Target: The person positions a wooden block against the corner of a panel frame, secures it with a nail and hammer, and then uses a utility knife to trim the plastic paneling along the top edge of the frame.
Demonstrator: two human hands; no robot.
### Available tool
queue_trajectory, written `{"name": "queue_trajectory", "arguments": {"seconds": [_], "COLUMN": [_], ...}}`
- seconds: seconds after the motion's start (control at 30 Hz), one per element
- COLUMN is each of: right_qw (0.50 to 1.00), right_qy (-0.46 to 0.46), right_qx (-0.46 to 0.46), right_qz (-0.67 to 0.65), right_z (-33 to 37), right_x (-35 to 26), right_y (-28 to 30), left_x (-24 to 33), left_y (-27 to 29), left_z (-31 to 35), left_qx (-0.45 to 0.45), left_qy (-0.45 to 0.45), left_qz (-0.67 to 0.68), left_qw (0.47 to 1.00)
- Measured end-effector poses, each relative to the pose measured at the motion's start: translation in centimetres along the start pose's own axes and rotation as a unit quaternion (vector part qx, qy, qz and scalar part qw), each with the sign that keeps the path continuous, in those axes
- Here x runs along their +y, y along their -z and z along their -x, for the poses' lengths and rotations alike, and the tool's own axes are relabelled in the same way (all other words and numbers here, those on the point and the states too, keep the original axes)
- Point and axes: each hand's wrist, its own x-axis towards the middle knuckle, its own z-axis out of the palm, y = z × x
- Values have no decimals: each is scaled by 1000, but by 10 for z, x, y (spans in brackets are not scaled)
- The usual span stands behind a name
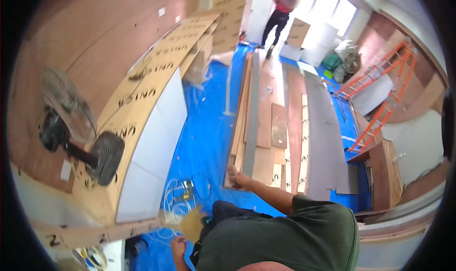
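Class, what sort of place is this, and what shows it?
Probably a room being renovated: blue sheeting lies underfoot, long boards are laid out on it, and an orange ladder stands nearby.

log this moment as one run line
right grip: at near end of long brown wooden boards | left grip: over blue plastic sheet, contents unclear | around: orange stepladder, black fan

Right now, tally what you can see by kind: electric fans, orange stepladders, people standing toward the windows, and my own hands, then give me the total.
Electric fan: 1
Orange stepladder: 1
Person standing toward the windows: 1
Your left hand and right hand: 2
Total: 5
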Motion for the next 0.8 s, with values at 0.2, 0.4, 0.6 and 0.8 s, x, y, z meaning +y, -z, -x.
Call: {"name": "queue_trajectory", "arguments": {"seconds": [0.2,0.4,0.6,0.8], "right_qw": [986,973,970,987], "right_qy": [-52,-104,-155,-85], "right_qx": [118,131,155,119], "right_qz": [-107,-156,-100,-70], "right_z": [25,7,-101,-232], "right_x": [34,72,127,5], "right_y": [54,64,122,165], "left_x": [102,236,340,477], "left_y": [7,3,-31,-44], "left_z": [-112,-174,-283,-427], "left_qx": [-22,-109,-150,-93], "left_qy": [-110,-81,-81,-52], "left_qz": [159,242,287,180], "left_qw": [981,961,943,978]}}
